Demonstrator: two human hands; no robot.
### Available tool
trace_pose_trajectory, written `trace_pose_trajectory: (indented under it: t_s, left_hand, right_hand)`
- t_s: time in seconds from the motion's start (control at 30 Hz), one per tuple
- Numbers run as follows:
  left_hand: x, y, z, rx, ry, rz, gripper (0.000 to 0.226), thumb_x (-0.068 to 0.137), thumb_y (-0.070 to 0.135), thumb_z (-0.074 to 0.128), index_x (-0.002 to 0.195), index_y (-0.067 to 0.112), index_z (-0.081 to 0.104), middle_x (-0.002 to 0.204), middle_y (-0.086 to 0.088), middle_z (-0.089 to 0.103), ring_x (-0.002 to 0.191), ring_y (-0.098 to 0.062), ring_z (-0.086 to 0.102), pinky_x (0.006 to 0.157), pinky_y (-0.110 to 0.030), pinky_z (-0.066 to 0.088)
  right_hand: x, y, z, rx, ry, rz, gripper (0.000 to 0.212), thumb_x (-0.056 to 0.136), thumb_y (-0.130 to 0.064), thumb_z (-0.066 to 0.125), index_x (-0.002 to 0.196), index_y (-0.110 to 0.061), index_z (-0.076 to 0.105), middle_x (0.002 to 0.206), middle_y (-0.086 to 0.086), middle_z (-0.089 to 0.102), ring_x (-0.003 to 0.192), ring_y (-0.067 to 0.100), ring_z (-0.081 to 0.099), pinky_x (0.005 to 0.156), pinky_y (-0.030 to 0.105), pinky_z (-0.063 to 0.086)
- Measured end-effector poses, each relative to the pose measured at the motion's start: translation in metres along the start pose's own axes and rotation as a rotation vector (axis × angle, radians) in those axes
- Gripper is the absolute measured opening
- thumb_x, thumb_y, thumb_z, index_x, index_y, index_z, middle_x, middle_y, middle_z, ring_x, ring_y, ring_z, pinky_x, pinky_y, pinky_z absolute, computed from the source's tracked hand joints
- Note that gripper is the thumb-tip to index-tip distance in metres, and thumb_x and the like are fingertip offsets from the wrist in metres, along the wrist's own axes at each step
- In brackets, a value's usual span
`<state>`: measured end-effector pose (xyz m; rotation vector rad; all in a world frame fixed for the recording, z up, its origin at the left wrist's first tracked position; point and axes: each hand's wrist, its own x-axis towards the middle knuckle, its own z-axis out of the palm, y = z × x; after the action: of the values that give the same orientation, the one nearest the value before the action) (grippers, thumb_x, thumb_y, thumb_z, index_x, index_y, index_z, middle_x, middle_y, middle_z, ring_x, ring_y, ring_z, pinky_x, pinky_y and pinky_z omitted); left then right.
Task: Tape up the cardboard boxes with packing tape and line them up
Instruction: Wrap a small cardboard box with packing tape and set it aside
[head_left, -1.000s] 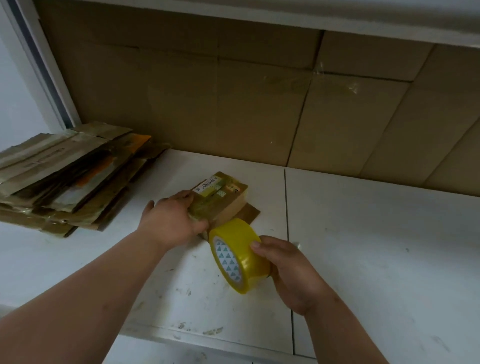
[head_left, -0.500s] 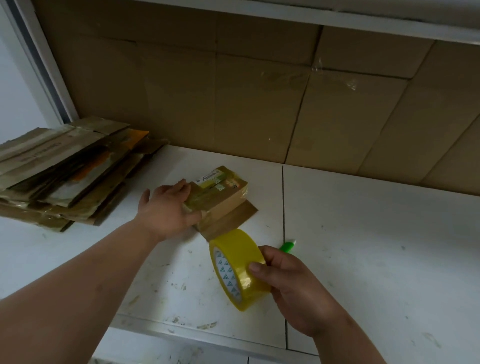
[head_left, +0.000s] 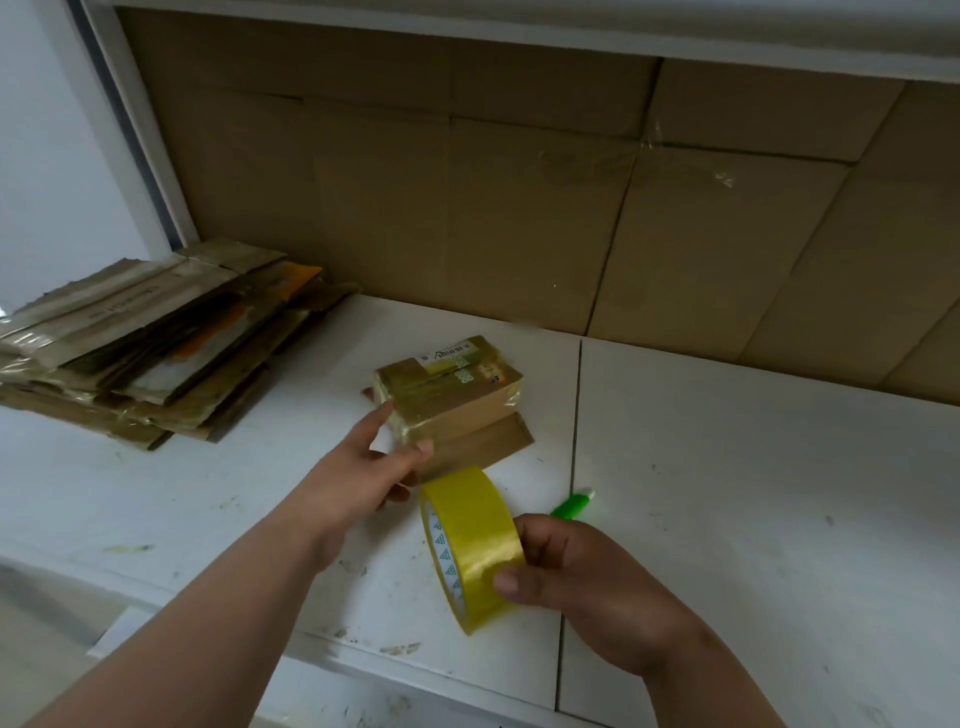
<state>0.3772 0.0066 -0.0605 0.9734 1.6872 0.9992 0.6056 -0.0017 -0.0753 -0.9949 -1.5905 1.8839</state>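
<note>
1. A wall of big brown cardboard sheets (head_left: 519, 208) stands at the back.
2. The white scuffed surface (head_left: 753, 493) lies below it.
3. A pile of flat, worn cardboard boxes (head_left: 150, 348) rests on the surface at the left.
4. A small brown cardboard box wrapped in shiny tape (head_left: 452, 395) sits in the middle, one flap lying flat.
5. The left hand (head_left: 363, 478) grips the box's near corner.
6. The right hand (head_left: 582, 577) grips a round yellow roll of packing tape (head_left: 472, 540), just in front of the box.
7. A small green pen (head_left: 571, 506) lies beside the roll.
</note>
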Motion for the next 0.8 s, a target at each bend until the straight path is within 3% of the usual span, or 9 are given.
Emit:
trace_pose_trajectory:
  t_s: [0.1, 0.2, 0.27, 0.33, 0.37, 0.43, 0.6, 0.7, 0.8]
  left_hand:
    - [-0.007, 0.0, 0.006, -0.048, -0.035, -0.017, 0.079, 0.085, 0.032, 0.074, 0.149, 0.047, 0.029, 0.099, -0.005, 0.075, 0.089, -0.021, 0.068, 0.092, -0.04, 0.052]
    - [-0.009, -0.001, 0.011, -0.158, -0.009, -0.025, 0.076, 0.086, 0.016, 0.073, 0.146, 0.045, 0.036, 0.089, -0.007, 0.075, 0.086, -0.024, 0.065, 0.099, -0.048, 0.049]
    - [-0.009, -0.002, 0.014, -0.193, 0.002, -0.028, 0.074, 0.086, 0.01, 0.072, 0.143, 0.045, 0.039, 0.089, -0.008, 0.076, 0.092, -0.031, 0.068, 0.102, -0.05, 0.048]
    - [-0.008, -0.003, 0.016, -0.215, 0.006, -0.045, 0.072, 0.087, 0.006, 0.069, 0.139, 0.047, 0.042, 0.097, -0.01, 0.076, 0.108, -0.036, 0.066, 0.103, -0.051, 0.048]
    - [-0.008, -0.004, 0.017, -0.23, 0.009, -0.055, 0.069, 0.088, 0.005, 0.068, 0.134, 0.05, 0.045, 0.099, -0.011, 0.076, 0.111, -0.036, 0.065, 0.103, -0.051, 0.048]
    - [-0.008, -0.005, 0.019, -0.252, 0.015, -0.068, 0.063, 0.087, 0.004, 0.067, 0.125, 0.052, 0.052, 0.101, -0.012, 0.075, 0.107, -0.034, 0.067, 0.102, -0.049, 0.05]
    - [-0.009, -0.005, 0.021, -0.297, 0.046, -0.095, 0.065, 0.089, 0.002, 0.065, 0.128, 0.052, 0.052, 0.101, -0.006, 0.077, 0.112, -0.036, 0.065, 0.097, -0.044, 0.054]
    - [-0.009, -0.003, 0.021, -0.327, 0.055, -0.104, 0.066, 0.09, 0.0, 0.063, 0.135, 0.047, 0.052, 0.099, -0.004, 0.077, 0.108, -0.033, 0.067, 0.091, -0.039, 0.057]
    - [-0.009, -0.002, 0.022, -0.354, 0.063, -0.121, 0.066, 0.09, -0.001, 0.062, 0.135, 0.046, 0.053, 0.096, -0.004, 0.077, 0.104, -0.031, 0.069, 0.086, -0.036, 0.057]
  right_hand:
    - [-0.004, -0.007, -0.012, -0.016, -0.028, 0.01, 0.027, 0.077, -0.013, 0.072, 0.104, -0.007, 0.071, 0.099, 0.004, 0.076, 0.093, 0.016, 0.07, 0.081, 0.024, 0.053]
    - [0.001, -0.008, -0.028, -0.176, 0.221, -0.015, 0.015, 0.088, -0.012, 0.07, 0.098, -0.022, 0.075, 0.1, -0.001, 0.075, 0.097, 0.011, 0.069, 0.084, 0.018, 0.049]
    - [0.009, -0.004, -0.04, -0.666, 0.446, -0.019, 0.028, 0.092, -0.012, 0.063, 0.106, -0.036, 0.069, 0.114, -0.014, 0.063, 0.107, 0.002, 0.059, 0.086, 0.01, 0.041]
    - [0.016, 0.006, -0.048, -1.191, 0.435, 0.016, 0.044, 0.094, -0.02, 0.057, 0.13, -0.044, 0.055, 0.133, -0.019, 0.043, 0.125, 0.008, 0.042, 0.101, 0.024, 0.033]
    - [0.018, 0.011, -0.052, -1.316, 0.4, 0.048, 0.046, 0.095, -0.025, 0.055, 0.134, -0.048, 0.05, 0.138, -0.02, 0.038, 0.128, 0.011, 0.036, 0.104, 0.03, 0.029]
    - [0.019, 0.017, -0.055, -1.354, 0.374, 0.061, 0.037, 0.097, -0.031, 0.051, 0.13, -0.049, 0.054, 0.136, -0.022, 0.04, 0.127, 0.011, 0.035, 0.101, 0.033, 0.024]
    - [0.022, 0.01, -0.062, -1.47, 0.446, 0.047, 0.025, 0.103, -0.038, 0.036, 0.119, -0.035, 0.056, 0.109, -0.015, 0.053, 0.111, 0.01, 0.05, 0.098, 0.034, 0.027]
    - [0.025, -0.006, -0.068, -1.218, 0.486, -0.053, 0.022, 0.104, -0.032, 0.039, 0.116, -0.027, 0.056, 0.09, -0.011, 0.056, 0.084, 0.009, 0.059, 0.076, 0.022, 0.04]
    - [0.032, -0.027, -0.061, -0.997, 0.43, -0.147, 0.026, 0.103, -0.025, 0.044, 0.124, -0.032, 0.058, 0.092, -0.014, 0.058, 0.077, 0.001, 0.055, 0.061, 0.012, 0.036]
